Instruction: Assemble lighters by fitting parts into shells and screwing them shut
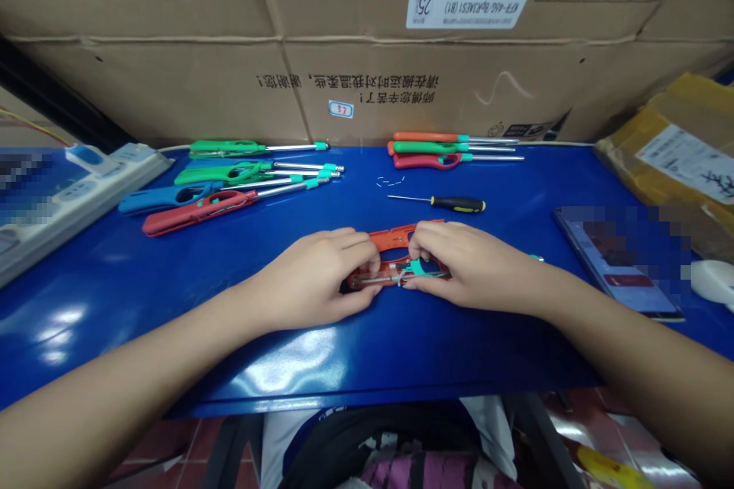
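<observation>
An orange-red long-nosed lighter (pixel 385 275) lies opened up on the blue table, its inner parts and a teal trigger piece showing. My left hand (pixel 336 275) grips its handle end, with fingers curled over the body. At the trigger part, my right hand (pixel 459 263) pinches the lighter with thumb and fingers. Just beyond both hands lies the other orange shell half (pixel 393 239), and the right fingers overlap its end. A screwdriver (pixel 459 204) with a black and yellow handle rests farther back, near several tiny white slivers (pixel 391 182).
Several green, blue and red lighters (pixel 200 212) lie at the back left, beside a white power strip (pixel 74 199). More lighters (pixel 430 160) are stacked at the back right. A phone (pixel 619 263) and a taped carton (pixel 677 160) sit on the right. Cardboard (pixel 355 53) walls the back.
</observation>
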The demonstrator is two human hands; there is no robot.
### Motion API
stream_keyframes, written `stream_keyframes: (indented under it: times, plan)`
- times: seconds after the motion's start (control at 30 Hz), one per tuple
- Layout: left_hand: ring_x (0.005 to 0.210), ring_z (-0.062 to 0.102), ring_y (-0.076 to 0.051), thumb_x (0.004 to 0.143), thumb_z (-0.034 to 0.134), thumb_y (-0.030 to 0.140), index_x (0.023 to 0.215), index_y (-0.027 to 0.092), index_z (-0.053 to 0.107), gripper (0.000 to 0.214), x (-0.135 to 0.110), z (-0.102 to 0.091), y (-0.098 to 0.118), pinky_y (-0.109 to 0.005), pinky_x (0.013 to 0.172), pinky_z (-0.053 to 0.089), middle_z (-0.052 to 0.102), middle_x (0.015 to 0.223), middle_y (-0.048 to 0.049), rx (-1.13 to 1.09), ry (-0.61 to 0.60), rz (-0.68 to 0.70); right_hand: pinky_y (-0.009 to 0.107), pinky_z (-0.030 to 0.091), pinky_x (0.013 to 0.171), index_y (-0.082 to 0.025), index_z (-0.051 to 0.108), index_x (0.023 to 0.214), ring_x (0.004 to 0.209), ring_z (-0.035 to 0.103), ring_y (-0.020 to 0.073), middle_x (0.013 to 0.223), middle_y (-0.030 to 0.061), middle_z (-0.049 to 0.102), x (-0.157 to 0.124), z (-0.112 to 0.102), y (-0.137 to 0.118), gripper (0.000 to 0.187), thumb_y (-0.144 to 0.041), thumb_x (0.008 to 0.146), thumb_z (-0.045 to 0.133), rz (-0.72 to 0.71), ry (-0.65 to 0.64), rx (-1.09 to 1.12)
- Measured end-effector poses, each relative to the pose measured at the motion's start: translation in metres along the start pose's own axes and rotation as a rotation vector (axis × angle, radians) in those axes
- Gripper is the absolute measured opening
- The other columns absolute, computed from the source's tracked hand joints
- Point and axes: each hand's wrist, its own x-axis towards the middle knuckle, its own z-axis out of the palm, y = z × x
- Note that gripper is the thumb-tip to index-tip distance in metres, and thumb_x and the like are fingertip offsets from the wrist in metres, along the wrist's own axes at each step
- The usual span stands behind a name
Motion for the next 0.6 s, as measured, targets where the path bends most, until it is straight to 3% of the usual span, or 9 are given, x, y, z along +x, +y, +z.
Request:
stream_keyframes:
  times: [0.2, 0.6]
  plan:
    - [0.080, 0.056, -0.017, 0.101, 0.051, 0.037, 0.094, 0.020, 0.055, 0.019, 0.0002, 0.0011, -0.0017, -0.030, 0.070, 0.042, 0.059, 0.088, -0.0006, -0.015, 0.007, -0.064, 0.029, 0.034, 0.066, -0.022, 0.047, 0.092, 0.075, 0.052, 0.0170, 0.086, 0.0001, 0.059, 0.0005, -0.0070, -0.0043, 0.023, -0.041, 0.098, 0.058, 0.016, -0.042, 0.109]
    - [0.083, 0.061, -0.016, 0.103, 0.052, 0.040, 0.102, 0.020, 0.058, 0.021, 0.0002, 0.0078, -0.0073, -0.027, 0.070, 0.045, 0.064, 0.095, -0.0012, -0.083, 0.085, -0.138, 0.031, 0.036, 0.068, -0.022, 0.048, 0.104, 0.080, 0.054, 0.0209, 0.088, 0.0031, 0.063, -0.0025, -0.0042, -0.0019, 0.017, -0.039, 0.102, 0.048, 0.074, -0.010, 0.038]
